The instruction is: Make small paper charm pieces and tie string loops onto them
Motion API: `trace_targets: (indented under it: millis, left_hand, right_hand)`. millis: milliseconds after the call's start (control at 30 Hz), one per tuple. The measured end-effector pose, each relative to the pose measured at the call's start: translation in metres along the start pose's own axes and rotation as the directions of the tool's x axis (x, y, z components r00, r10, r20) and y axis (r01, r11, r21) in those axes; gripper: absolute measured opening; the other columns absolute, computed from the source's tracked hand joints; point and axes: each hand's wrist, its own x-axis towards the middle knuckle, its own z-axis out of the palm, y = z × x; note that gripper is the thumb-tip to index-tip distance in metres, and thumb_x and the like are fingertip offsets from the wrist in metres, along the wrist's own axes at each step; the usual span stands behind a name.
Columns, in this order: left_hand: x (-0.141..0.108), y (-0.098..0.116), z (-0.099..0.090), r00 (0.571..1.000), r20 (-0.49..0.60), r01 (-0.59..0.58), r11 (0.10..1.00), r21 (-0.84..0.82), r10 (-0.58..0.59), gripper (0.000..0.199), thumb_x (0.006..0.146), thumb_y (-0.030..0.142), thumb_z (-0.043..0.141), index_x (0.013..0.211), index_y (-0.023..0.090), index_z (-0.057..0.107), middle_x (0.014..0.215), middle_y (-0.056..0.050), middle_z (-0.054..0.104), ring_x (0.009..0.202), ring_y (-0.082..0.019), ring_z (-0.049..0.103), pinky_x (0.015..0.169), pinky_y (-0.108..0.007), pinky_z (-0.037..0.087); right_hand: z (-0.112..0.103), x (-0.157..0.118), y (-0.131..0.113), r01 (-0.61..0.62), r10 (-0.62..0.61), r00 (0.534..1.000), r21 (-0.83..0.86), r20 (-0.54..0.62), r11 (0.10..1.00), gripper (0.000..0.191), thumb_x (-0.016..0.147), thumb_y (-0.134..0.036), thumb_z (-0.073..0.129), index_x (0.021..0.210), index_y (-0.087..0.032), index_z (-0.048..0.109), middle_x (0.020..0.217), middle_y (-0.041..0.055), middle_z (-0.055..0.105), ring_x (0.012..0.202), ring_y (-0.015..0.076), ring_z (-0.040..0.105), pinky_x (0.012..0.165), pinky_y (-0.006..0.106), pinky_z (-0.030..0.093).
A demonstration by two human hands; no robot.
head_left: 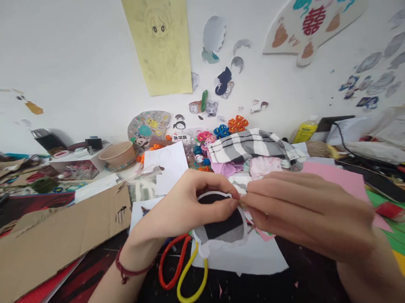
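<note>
My left hand comes in from the lower left, its thumb and index finger pinched on the upper edge of a rounded black-and-grey fabric piece with a white border. Close against those fingertips, my right hand has its fingers pressed together at the piece's upper right edge. Anything small between the right fingertips is hidden. The fabric piece is held up over a white paper sheet. Below my left wrist lie a red loop and a yellow loop, shaped like scissor handles.
Cut cardboard covers the left of the black table. A checked cloth and crocheted flowers are heaped against the wall. Pink paper and a green sheet lie at the right. A round tan bowl stands behind.
</note>
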Motion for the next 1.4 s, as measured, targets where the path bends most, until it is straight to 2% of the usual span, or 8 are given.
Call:
trace_targets:
  millis: [100, 200, 433, 567, 700, 1167, 1267, 1400]
  left_hand:
    - [0.001, -0.002, -0.003, 0.998, 0.05, 0.052, 0.995, -0.081, -0.048, 0.013, 0.087, 0.026, 0.065, 0.087, 0.014, 0.069, 0.083, -0.003, 0.071, 0.076, -0.011, 0.062, 0.07, -0.018, 0.049]
    - [0.001, -0.001, -0.001, 0.999, 0.046, 0.028, 0.999, -0.046, -0.026, 0.014, 0.087, 0.028, 0.065, 0.092, 0.016, 0.068, 0.087, -0.003, 0.07, 0.08, -0.012, 0.062, 0.072, -0.02, 0.049]
    - [-0.005, -0.001, 0.014, 0.965, -0.173, -0.14, 0.946, 0.294, 0.197, 0.009, 0.089, 0.026, 0.063, 0.096, 0.019, 0.063, 0.071, 0.003, 0.066, 0.061, -0.007, 0.054, 0.056, -0.019, 0.042]
    - [-0.006, -0.005, 0.018, 0.93, -0.2, -0.226, 0.91, 0.348, 0.307, 0.003, 0.092, 0.021, 0.06, 0.091, 0.019, 0.062, 0.076, 0.002, 0.067, 0.063, -0.007, 0.054, 0.057, -0.017, 0.042]
    - [-0.004, -0.007, 0.019, 0.925, -0.218, -0.247, 0.928, 0.279, 0.312, 0.003, 0.092, 0.023, 0.061, 0.091, 0.019, 0.062, 0.078, 0.003, 0.066, 0.067, -0.005, 0.055, 0.059, -0.014, 0.042]
    - [-0.002, 0.001, 0.022, 0.96, -0.202, -0.188, 0.981, 0.04, 0.193, 0.011, 0.094, 0.025, 0.057, 0.088, 0.016, 0.06, 0.067, 0.005, 0.055, 0.06, -0.003, 0.046, 0.054, -0.011, 0.038]
    - [-0.003, 0.002, 0.022, 0.961, -0.204, -0.187, 0.982, 0.021, 0.188, 0.009, 0.093, 0.023, 0.059, 0.087, 0.016, 0.061, 0.068, 0.005, 0.057, 0.061, -0.003, 0.047, 0.053, -0.011, 0.039]
    - [-0.004, 0.002, 0.021, 0.96, -0.196, -0.197, 0.98, 0.031, 0.199, 0.008, 0.092, 0.022, 0.06, 0.086, 0.016, 0.061, 0.068, 0.005, 0.058, 0.06, -0.002, 0.048, 0.054, -0.01, 0.039]
  right_hand:
    - [0.0, 0.0, -0.001, -0.051, 0.051, 0.999, 0.019, 0.017, 0.999, 0.015, 0.086, -0.007, 0.06, 0.079, -0.019, 0.059, 0.075, 0.001, 0.067, 0.07, 0.0135, 0.063, 0.064, 0.027, 0.048]
    - [0.0, 0.003, 0.0, -0.247, 0.238, 0.968, 0.148, 0.079, 0.957, 0.011, 0.083, -0.008, 0.062, 0.08, -0.019, 0.061, 0.074, -0.0009, 0.064, 0.064, 0.0099, 0.058, 0.056, 0.024, 0.044]
    - [0.0, 0.008, 0.004, -0.474, 0.432, 0.881, 0.361, 0.194, 0.803, 0.016, 0.072, -0.005, 0.065, 0.074, -0.021, 0.06, 0.064, -0.0064, 0.057, 0.055, 0.0055, 0.051, 0.053, 0.019, 0.041]
    - [0.0, 0.009, 0.004, -0.507, 0.464, 0.861, 0.424, 0.208, 0.75, 0.017, 0.071, -0.004, 0.064, 0.072, -0.02, 0.06, 0.063, -0.0062, 0.057, 0.054, 0.0057, 0.05, 0.053, 0.02, 0.041]
    - [-0.002, 0.009, 0.005, -0.512, 0.474, 0.855, 0.488, 0.211, 0.707, 0.017, 0.072, -0.004, 0.063, 0.072, -0.02, 0.061, 0.065, -0.0052, 0.059, 0.055, 0.0061, 0.052, 0.053, 0.02, 0.043]
    - [-0.006, 0.007, -0.004, -0.428, 0.437, 0.897, 0.371, 0.067, 0.824, 0.019, 0.069, -0.002, 0.066, 0.074, -0.02, 0.061, 0.068, -0.0035, 0.059, 0.056, 0.0075, 0.051, 0.053, 0.023, 0.043]
    - [-0.008, 0.01, -0.001, -0.468, 0.456, 0.879, 0.444, 0.142, 0.764, 0.018, 0.069, -0.002, 0.064, 0.07, -0.02, 0.061, 0.063, -0.0041, 0.057, 0.053, 0.0068, 0.049, 0.05, 0.022, 0.041]
    - [-0.006, 0.009, 0.007, -0.544, 0.486, 0.83, 0.587, 0.273, 0.599, 0.017, 0.072, -0.004, 0.065, 0.07, -0.02, 0.062, 0.063, -0.0042, 0.057, 0.055, 0.0077, 0.051, 0.05, 0.021, 0.041]
